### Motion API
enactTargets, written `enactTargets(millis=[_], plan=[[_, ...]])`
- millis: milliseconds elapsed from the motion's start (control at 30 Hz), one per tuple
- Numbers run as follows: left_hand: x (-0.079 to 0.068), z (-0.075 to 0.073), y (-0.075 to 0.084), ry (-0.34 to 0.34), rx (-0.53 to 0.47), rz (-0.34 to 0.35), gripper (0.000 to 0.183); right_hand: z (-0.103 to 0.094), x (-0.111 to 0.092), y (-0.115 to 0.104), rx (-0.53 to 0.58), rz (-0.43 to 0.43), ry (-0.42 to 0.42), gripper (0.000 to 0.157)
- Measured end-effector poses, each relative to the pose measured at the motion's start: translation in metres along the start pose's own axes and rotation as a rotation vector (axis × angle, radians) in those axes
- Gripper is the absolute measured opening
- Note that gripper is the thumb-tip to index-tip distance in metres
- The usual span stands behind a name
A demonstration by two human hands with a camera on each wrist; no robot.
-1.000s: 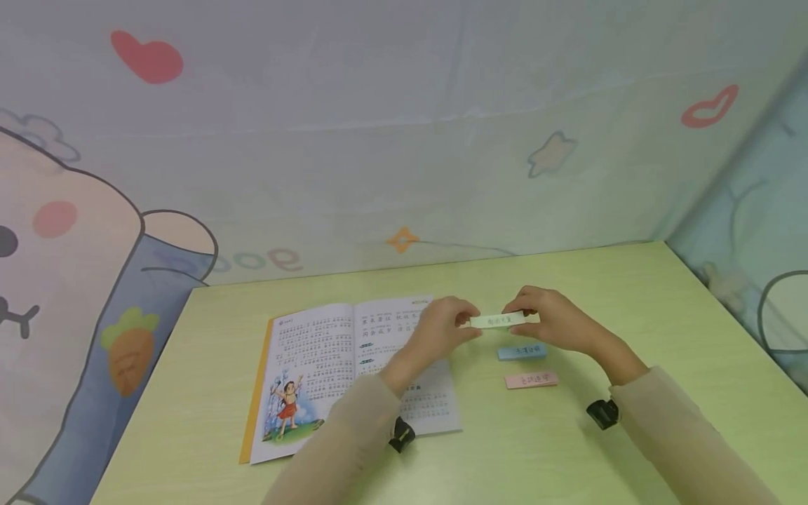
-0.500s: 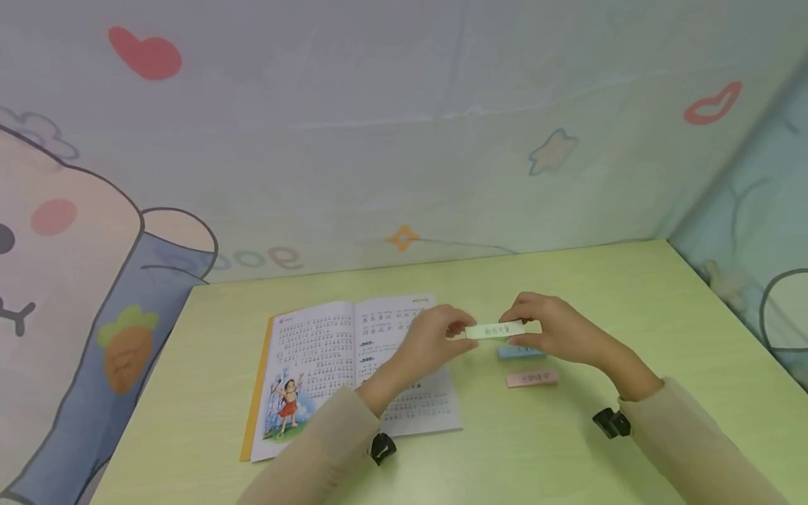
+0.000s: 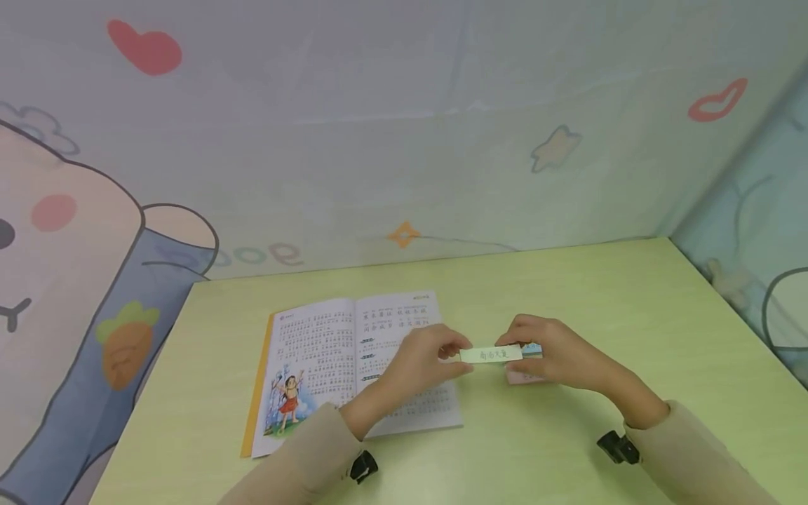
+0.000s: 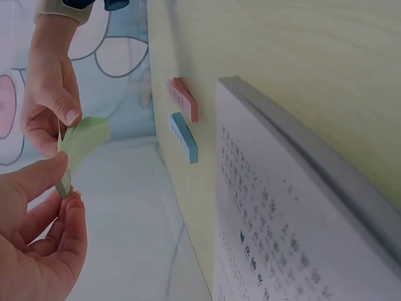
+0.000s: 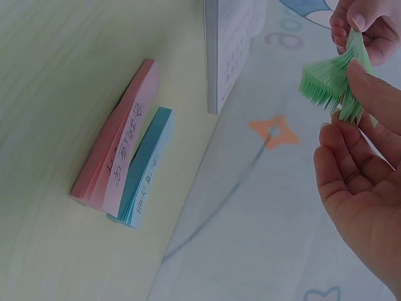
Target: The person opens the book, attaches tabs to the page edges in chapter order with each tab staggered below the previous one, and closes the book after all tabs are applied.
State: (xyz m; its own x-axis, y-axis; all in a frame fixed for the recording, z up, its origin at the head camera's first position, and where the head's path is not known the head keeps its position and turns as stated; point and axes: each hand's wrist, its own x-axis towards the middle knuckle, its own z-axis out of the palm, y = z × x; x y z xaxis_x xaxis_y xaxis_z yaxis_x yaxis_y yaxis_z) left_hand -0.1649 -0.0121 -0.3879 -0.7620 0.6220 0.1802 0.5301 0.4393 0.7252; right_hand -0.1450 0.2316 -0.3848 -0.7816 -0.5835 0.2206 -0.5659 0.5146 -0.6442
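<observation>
1. The tabletop lies below the raised work; a slip of either grip would probably drop the strip onto it askew.
2. The open book lies partly under the left forearm in the head view. A sleeve dipping too low could drag the page or shift the book; whether it touches I cannot tell.
3. The right hand pinches one end of the strip, thumb against fingers. Brought straight down, it could knock the pads that it partly hides in the head view.
4. The left hand pinches the other end. An uneven pull between the two would likely twist the strip.
5. The pink pad and the blue pad lie side by side on the tabletop; a careless bump could skew them.
6. The green pad, the strip in question, is held above the tabletop between both hands. Its leaves fan apart in the right wrist view, so too much bending might crease them or pull some loose.
</observation>
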Motion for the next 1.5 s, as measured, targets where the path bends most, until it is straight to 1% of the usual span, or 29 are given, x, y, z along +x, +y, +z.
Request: enactTargets(millis=[167, 400, 500, 667, 800, 1000, 1233, 1400, 1500], plan=[[-0.008, 0.001, 0.001, 0.007, 0.008, 0.006, 0.022, 0.002, -0.001, -0.006, 0.002, -0.04, 0.0, 0.023], [-0.019, 0.002, 0.004, 0.022, 0.021, 0.037, 0.022, 0.006, -0.004, -0.011, -0.016, -0.053, 0.002, 0.025], [-0.024, 0.002, 0.005, 0.031, 0.022, 0.037, 0.022, 0.009, -0.005, -0.013, -0.02, -0.079, 0.012, 0.027], [-0.028, 0.003, 0.005, 0.048, 0.027, 0.034, 0.023, 0.012, -0.006, -0.014, -0.023, -0.09, 0.018, 0.026], [-0.03, 0.004, 0.005, 0.062, 0.028, 0.047, 0.022, 0.013, -0.007, -0.015, -0.036, -0.1, 0.027, 0.025], [-0.031, 0.006, 0.003, 0.075, 0.041, 0.057, 0.022, 0.013, -0.007, -0.016, -0.052, -0.095, 0.037, 0.031], [-0.03, 0.006, 0.0, 0.105, 0.092, 0.045, 0.021, 0.013, -0.005, -0.017, -0.135, -0.134, 0.09, 0.034], [-0.029, 0.005, 0.0, 0.109, 0.13, 0.038, 0.022, 0.015, -0.002, -0.016, -0.183, -0.141, 0.085, 0.032], [-0.028, 0.005, 0.0, 0.111, 0.142, 0.047, 0.022, 0.017, 0.0, -0.015, -0.205, -0.147, 0.091, 0.031]])
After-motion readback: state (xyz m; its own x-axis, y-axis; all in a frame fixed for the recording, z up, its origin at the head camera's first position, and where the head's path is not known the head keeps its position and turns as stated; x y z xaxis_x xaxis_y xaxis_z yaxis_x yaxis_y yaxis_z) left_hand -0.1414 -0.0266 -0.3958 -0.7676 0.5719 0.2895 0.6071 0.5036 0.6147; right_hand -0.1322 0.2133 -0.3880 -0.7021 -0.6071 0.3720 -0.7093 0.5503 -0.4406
